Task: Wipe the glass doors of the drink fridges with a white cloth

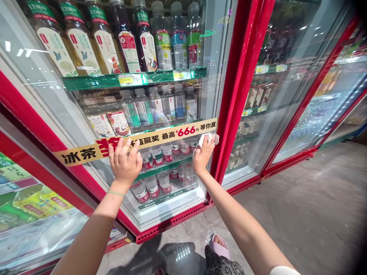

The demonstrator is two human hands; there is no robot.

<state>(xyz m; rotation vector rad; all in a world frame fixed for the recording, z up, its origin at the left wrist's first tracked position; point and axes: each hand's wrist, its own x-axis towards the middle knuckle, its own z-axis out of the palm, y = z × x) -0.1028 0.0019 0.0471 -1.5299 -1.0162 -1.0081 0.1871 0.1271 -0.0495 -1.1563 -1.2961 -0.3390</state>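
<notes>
The left hand [125,163] lay on the strip [147,140], fingers spread and gripping nothing, its tips over part of the print. A flat spread like that seemed chosen to press over a wide area, perhaps to steady the arm as well.

The right hand [203,156] had its fingers bent over a tissue [213,138], holding it against the glass [215,46] at the right end of the strip, near the red frame [233,76]. Pressure from above probably did the holding (the thumb's grip could not be made out).

The strip ran slantwise in view across the glass, likely set there to catch a shopper's eye. Behind it, bottles [159,46] stood upright in rows, most labels outward, presumably for reading from outside; price tags [132,79] sat along the shelf edge [160,76], beneath the stock they apparently priced.
</notes>
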